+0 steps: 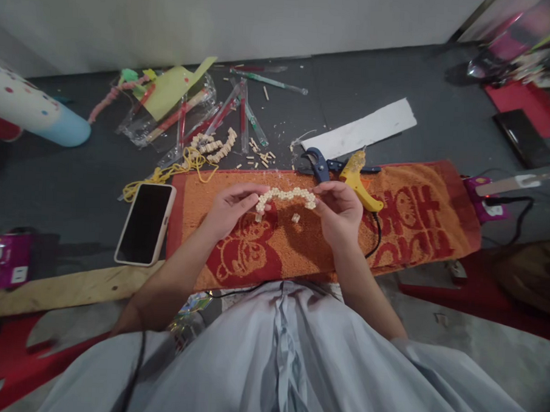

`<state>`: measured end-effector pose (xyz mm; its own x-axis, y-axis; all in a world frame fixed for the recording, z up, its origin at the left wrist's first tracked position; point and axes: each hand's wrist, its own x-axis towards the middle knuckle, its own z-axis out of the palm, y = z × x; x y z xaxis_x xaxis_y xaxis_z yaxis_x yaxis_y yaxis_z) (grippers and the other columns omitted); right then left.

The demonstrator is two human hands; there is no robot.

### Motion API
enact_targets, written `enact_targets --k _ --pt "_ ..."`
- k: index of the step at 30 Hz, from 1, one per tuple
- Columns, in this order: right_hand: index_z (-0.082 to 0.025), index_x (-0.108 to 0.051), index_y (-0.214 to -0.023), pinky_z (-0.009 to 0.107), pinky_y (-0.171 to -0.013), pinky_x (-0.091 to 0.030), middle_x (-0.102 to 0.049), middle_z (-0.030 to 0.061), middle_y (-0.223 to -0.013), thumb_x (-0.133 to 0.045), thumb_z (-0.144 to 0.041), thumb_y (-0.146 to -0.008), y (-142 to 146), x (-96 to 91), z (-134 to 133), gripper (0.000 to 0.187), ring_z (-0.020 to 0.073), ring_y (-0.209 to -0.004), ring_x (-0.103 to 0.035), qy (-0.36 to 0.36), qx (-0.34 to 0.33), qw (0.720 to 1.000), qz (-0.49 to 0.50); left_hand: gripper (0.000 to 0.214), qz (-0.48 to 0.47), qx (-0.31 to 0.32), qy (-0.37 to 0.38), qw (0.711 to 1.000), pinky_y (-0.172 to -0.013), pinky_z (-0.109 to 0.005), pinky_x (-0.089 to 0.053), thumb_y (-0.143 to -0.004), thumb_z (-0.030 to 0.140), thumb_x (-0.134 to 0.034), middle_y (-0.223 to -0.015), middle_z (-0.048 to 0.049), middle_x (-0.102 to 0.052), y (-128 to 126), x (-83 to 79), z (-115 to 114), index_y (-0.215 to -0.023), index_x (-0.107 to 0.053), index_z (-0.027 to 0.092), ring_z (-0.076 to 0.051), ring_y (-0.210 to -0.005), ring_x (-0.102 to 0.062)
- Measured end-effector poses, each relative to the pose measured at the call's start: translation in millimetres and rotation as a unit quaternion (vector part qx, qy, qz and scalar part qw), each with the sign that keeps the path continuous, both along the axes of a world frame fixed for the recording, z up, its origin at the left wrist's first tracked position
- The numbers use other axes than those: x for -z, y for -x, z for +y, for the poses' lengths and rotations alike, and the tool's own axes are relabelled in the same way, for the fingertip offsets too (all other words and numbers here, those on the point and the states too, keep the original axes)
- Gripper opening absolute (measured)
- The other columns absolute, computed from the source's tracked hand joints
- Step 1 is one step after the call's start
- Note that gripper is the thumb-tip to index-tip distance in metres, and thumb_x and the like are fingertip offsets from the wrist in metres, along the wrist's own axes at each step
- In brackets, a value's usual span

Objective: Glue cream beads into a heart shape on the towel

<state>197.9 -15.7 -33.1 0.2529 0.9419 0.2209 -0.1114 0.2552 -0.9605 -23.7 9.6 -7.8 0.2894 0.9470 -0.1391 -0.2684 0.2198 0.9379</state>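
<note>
Between my two hands spans a pale, curved strip made of many small wooden-looking pieces (287,194), bent like an arch. My left hand (236,207) pinches its left end between thumb and fingers. At the other end, my right hand (341,212) closes on the strip with thumb and forefinger. Below the strip, a small pale piece (296,218) shows over the orange towel (309,256). Just beyond my right hand lie a yellow glue gun (362,184) and a dark blue cutter (321,165).
A phone (145,224) lies left of the towel. Behind it are yellow cord (155,181), more curved strips (220,148), scattered small sticks (262,158) and several clear tubes (242,113). A white strip (363,129) lies behind the tools. Purple sockets (487,200) stand at the right.
</note>
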Motion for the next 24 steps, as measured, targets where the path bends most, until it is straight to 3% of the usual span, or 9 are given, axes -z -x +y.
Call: enact_targets --k 11,18,24 --pt "-0.027 -0.068 -0.092 0.029 -0.083 -0.057 -0.071 -0.0004 -0.091 -0.077 -0.024 -0.076 1.4 0.9 0.5 0.019 0.0155 -0.090 -0.069 0.009 -0.006 1.000 0.010 0.042 0.079 -0.008 0.003 0.997 -0.068 -0.025 -0.056 -0.065 0.053 -0.085 -0.082 -0.0034 -0.075 -0.5 0.2 1.7 -0.088 -0.077 0.019 -0.015 -0.070 -0.071" --pt "-0.027 -0.066 -0.095 0.029 -0.075 -0.058 -0.071 0.0022 -0.097 -0.071 -0.034 -0.080 0.8 -2.6 -1.8 0.017 0.0177 -0.093 -0.070 0.064 -0.029 0.997 0.040 0.038 0.101 -0.020 0.006 0.995 -0.072 -0.026 -0.057 -0.061 0.045 -0.088 -0.082 -0.0025 -0.074 -2.5 5.8 2.1 -0.084 -0.075 0.018 -0.013 -0.070 -0.069" --pt "-0.026 -0.065 -0.090 0.030 -0.081 -0.058 -0.069 -0.0001 -0.091 -0.082 -0.038 -0.069 5.8 -6.0 3.8 0.029 0.0158 -0.085 -0.070 0.073 -0.028 0.992 0.100 0.040 0.114 -0.021 0.018 0.993 -0.064 -0.023 -0.055 -0.059 0.046 -0.088 -0.078 -0.0026 -0.074 -3.1 4.3 2.7 -0.084 -0.075 0.017 -0.014 -0.067 -0.070"
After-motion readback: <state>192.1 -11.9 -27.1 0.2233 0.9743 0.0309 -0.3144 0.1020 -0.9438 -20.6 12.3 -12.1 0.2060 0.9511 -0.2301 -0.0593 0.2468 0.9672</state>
